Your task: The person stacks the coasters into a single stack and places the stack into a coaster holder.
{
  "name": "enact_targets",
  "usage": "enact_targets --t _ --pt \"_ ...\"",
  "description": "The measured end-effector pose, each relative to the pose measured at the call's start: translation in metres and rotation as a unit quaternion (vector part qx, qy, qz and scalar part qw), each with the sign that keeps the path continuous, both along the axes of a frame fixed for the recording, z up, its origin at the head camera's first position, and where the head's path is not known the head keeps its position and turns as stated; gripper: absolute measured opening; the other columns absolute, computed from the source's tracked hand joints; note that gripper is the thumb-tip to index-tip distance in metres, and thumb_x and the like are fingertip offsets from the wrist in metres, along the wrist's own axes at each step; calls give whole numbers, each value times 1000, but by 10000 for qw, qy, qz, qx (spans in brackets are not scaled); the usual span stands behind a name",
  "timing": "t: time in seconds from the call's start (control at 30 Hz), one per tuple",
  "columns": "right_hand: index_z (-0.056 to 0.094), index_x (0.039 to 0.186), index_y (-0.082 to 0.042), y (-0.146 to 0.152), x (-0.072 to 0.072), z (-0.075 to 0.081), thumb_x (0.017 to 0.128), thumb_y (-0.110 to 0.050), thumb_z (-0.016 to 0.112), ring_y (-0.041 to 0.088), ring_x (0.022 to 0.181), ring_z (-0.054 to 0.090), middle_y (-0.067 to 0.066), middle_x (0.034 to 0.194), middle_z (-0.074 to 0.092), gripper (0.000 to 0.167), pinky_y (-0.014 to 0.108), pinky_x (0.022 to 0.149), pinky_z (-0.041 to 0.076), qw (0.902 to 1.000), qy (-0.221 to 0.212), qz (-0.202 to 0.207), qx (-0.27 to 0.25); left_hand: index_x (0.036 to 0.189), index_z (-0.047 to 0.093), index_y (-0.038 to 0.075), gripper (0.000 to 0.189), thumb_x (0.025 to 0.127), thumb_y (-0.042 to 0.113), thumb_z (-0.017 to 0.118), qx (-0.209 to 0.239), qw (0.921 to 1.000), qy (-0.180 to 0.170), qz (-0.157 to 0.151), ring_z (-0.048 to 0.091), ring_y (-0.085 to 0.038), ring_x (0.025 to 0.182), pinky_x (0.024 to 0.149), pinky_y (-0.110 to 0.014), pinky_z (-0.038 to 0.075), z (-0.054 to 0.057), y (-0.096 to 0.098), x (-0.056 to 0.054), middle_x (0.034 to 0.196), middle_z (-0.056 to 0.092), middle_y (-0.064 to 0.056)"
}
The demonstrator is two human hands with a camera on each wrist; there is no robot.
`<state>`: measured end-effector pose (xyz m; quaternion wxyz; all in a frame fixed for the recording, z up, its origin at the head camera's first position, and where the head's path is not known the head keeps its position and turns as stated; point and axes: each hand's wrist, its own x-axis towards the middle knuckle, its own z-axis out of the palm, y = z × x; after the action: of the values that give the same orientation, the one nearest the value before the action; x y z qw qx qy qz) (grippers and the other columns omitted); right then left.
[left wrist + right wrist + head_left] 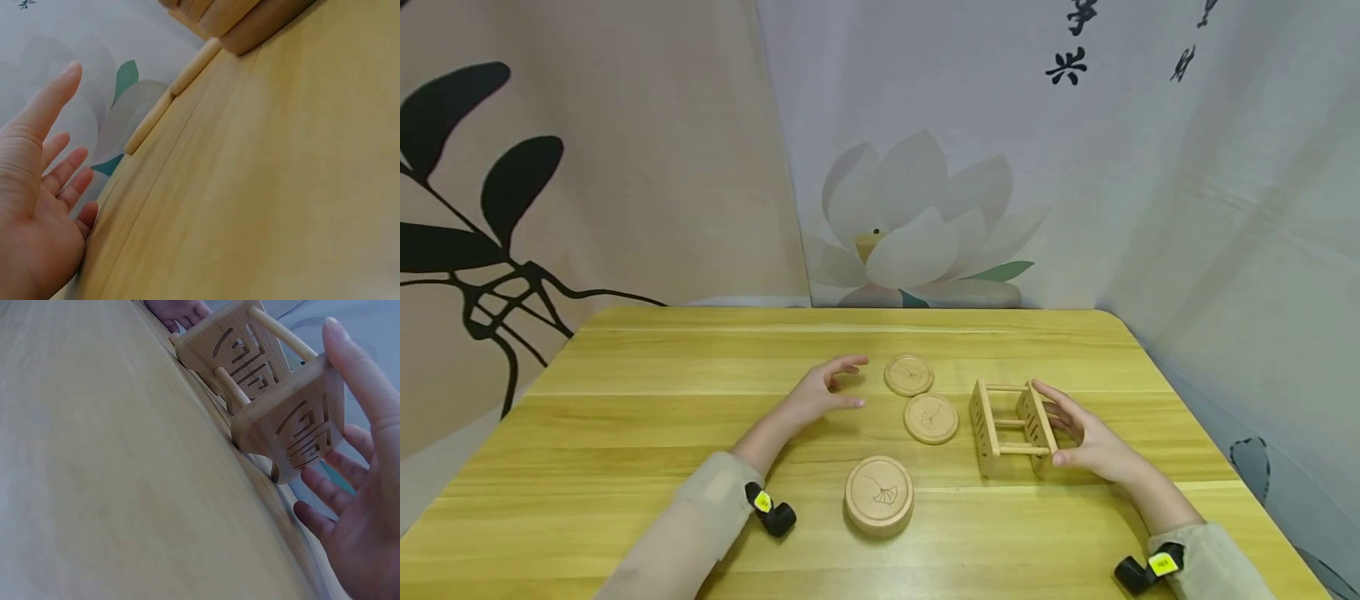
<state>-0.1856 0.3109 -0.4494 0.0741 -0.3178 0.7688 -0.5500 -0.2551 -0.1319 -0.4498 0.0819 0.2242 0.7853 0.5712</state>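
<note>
A small wooden coaster rack, with cut-out side panels joined by round rods, stands right of centre. My right hand holds its right panel, thumb and forefinger at opposite ends. Two round wooden coasters lie flat left of the rack: a far coaster and a nearer coaster, both with a leaf drawing. Closer to me sits a stack of coasters; its layered edges show in the left wrist view. Left of the two loose coasters, my left hand has thumb and fingers apart, holding nothing.
Everything stands on a yellow wooden table. Its far edge meets a hanging cloth backdrop printed with leaves, a lotus and characters. Each wrist wears a black camera strap.
</note>
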Motion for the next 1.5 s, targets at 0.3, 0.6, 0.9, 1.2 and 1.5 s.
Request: enact_targets --t 0.3,0.6,0.9,1.2,1.5 --pt "16 154 -12 0 -1 1 85 -35 73 5 132 32 7 158 16 93 18 103 30 10000 -73 3 8 143 44 8 72 80 15 79 -446 9987 -164 -167 37 -27 130 108 -50 26 3 9 -16 142 46 -4" --pt "16 154 -11 0 0 1 85 -35 73 6 134 30 10 158 15 93 18 104 29 10000 -46 32 -18 146 40 7 80 79 23 81 -1291 9906 -13 -448 38 -27 130 108 -43 29 7 24 -30 144 43 -8" --pt "16 154 -11 1 -1 -1 86 -36 72 6 133 31 9 158 16 92 18 104 29 10000 29 26 31 146 38 4 85 77 23 82 -1833 9796 317 -761 36 -28 132 110 -39 26 8 37 -46 147 39 -11" --pt "15 154 -12 1 0 -1 86 -35 72 6 133 31 7 158 16 92 18 103 29 10000 -33 30 26 146 39 9 88 74 28 85 -2419 9652 547 -826 29 -27 136 111 -41 24 11 44 -54 149 36 -8" --pt "16 154 -12 0 0 1 86 -36 72 6 133 32 8 158 16 91 19 104 29 10000 -24 4 27 145 42 11 87 73 31 85 -2908 9480 865 -957 26 -27 137 112 -42 21 12 51 -61 149 37 -7"
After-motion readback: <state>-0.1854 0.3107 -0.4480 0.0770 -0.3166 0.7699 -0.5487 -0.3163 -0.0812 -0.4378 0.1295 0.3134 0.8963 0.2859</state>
